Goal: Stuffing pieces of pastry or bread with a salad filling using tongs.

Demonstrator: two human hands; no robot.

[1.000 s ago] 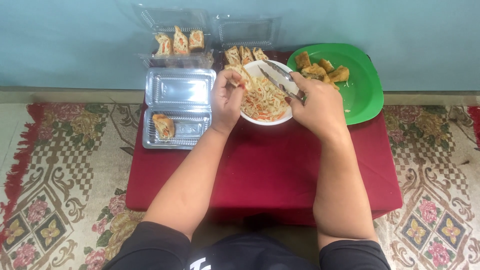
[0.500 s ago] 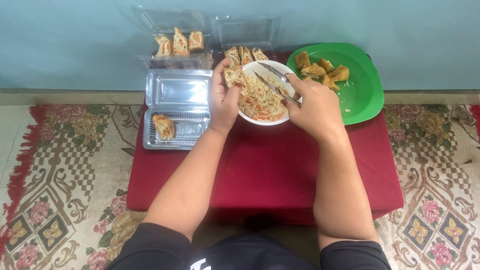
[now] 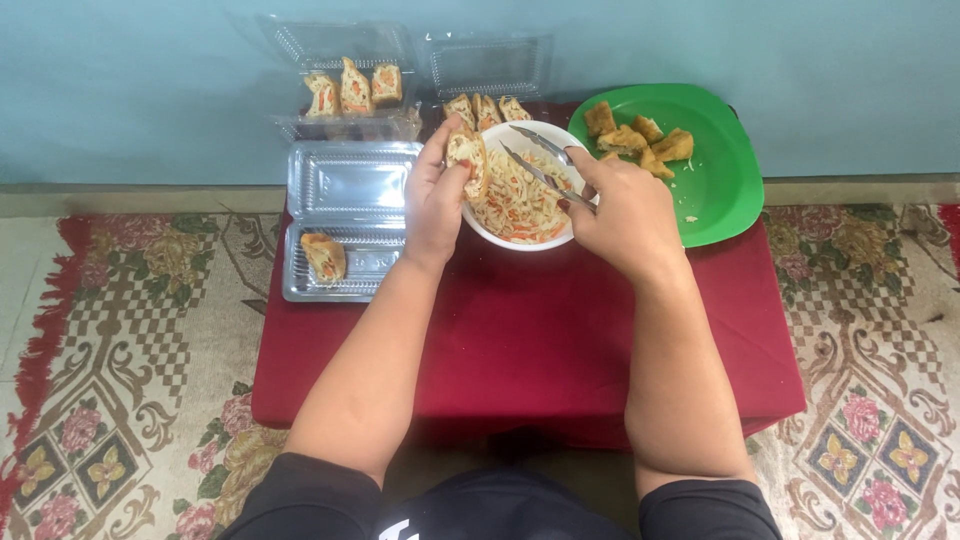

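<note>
Pale blue wall [image 3: 150,100] is seen behind a low table draped in a dark red cloth [image 3: 520,330], which stands on a patterned carpet [image 3: 130,380] with floral motifs.

Over the white bowl [image 3: 520,238] of shredded vegetable filling [image 3: 520,200] (pale strands with orange bits), a stuffed fried piece [image 3: 467,160] is held in the left hand [image 3: 437,195], whose fingers are closed around it; the piece is raised just above the bowl's left rim. Metal tongs [image 3: 535,160] are gripped in the right hand [image 3: 625,210], the fingers wrapped around their near end, and the tips reach across the filling toward the far side of the bowl. The tong arms are seen slightly apart.

Just right of the bowl, a green plate [image 3: 725,170] is set, with several plain fried pieces [image 3: 640,140] gathered at its far left part. An open clear plastic box [image 3: 345,220] lies to the left of the bowl, and one filled piece [image 3: 323,256] rests in its near half. Behind it, a second clear box [image 3: 340,70] is filled with three stuffed pieces, and another clear box [image 3: 490,70] holds three more just beyond the bowl.
</note>
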